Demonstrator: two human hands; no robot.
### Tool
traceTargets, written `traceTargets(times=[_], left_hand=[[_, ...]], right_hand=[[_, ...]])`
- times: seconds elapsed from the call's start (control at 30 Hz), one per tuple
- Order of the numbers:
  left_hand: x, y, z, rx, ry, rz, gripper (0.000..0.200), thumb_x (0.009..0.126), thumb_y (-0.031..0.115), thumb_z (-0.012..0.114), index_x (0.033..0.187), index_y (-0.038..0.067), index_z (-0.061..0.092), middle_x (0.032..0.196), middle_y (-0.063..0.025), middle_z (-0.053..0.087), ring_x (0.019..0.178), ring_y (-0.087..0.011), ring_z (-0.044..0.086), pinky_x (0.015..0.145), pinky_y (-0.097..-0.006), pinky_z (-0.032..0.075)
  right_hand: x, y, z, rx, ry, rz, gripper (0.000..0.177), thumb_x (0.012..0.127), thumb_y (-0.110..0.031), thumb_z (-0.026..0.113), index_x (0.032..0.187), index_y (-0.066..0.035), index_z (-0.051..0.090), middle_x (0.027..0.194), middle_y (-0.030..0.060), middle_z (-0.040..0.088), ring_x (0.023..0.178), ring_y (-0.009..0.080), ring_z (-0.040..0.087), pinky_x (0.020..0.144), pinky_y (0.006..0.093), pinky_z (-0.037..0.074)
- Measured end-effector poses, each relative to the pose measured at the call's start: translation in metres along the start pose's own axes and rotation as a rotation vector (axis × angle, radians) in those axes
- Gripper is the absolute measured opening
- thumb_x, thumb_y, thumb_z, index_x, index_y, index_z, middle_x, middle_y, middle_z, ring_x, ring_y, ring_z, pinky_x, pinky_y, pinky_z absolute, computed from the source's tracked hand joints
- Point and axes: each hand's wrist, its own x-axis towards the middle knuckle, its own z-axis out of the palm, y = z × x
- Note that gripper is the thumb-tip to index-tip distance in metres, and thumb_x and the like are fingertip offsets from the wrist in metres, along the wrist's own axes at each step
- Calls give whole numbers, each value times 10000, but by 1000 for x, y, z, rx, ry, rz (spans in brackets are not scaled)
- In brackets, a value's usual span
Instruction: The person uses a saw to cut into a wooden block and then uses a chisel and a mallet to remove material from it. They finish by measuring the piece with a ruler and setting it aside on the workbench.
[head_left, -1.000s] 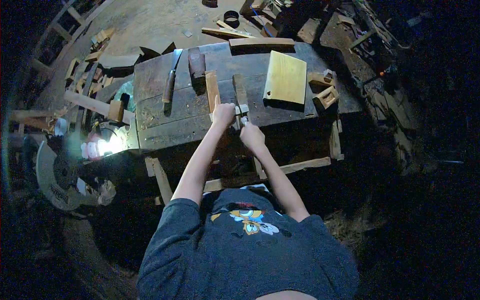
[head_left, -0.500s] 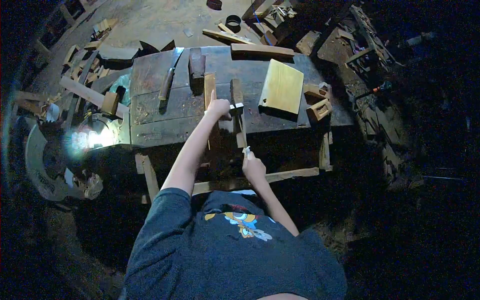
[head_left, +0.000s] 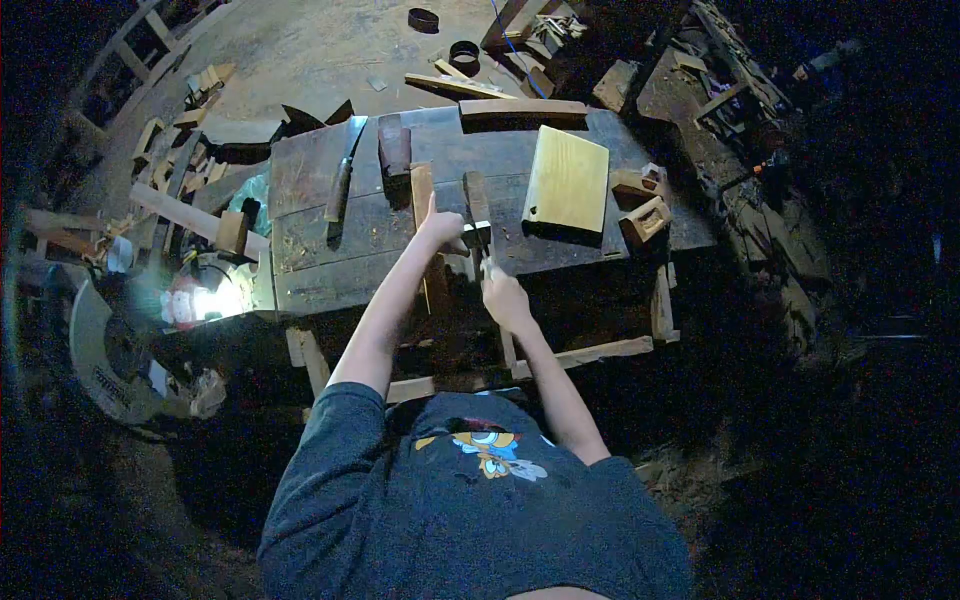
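"Head view: state the grip of each hand."

"Right hand [head_left: 507,302] closed round the near end of a narrow tool [head_left: 487,266]. Left hand [head_left: 441,232] curled, one digit extended beside a wooden strip [head_left: 423,184]; whether it grips the pale block [head_left: 477,229] cannot be told."

"Location of tool and block?"

"Both near the front edge of the workbench [head_left: 385,247], between the hands; dark bar [head_left: 476,192] beyond the block."

"Adjacent items?"

"Knife [head_left: 345,176] to the left, yellow board [head_left: 570,183] to the right, both on the workbench."
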Motion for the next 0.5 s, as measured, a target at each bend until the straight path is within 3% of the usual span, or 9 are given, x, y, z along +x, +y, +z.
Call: traceTargets(times=[0.17,0.27,0.3,0.4,0.5], left_hand=[[14,-6,4,46,-117,-12,593,450,579,552,740,62,574,756,-71,565,813,-231,516,784,-633,21],[10,-6,4,61,-22,57,587,469,582,539,742,64,573,770,-82,562,812,-233,515,808,-609,64],[14,-6,9,59,-26,56,587,469,582,539,742,64,573,770,-82,562,812,-233,515,808,-609,64],[20,-11,21,86,-9,74,501,487,509,571,733,72,561,773,-80,563,803,-209,524,875,-495,147],[24,-16,39,30,71,63,453,518,461,579,754,76,548,781,-67,562,802,-200,526,871,-492,158]], right_hand=[[-21,0,10,-47,-7,126,248,734,-242,380,860,-38,445,617,216,515,613,366,511,586,448,408],[-74,18,5,69,-72,177,233,732,-206,366,882,-50,452,623,231,504,598,380,491,560,462,389],[-75,22,-1,69,-75,179,233,732,-206,366,882,-50,452,623,231,504,598,380,491,560,462,389],[-65,13,-10,-12,-108,152,207,723,-199,372,837,-40,441,616,220,508,597,369,498,549,460,392],[-20,2,-3,15,16,35,216,735,-211,362,798,-32,466,610,226,506,606,365,502,553,456,395]])
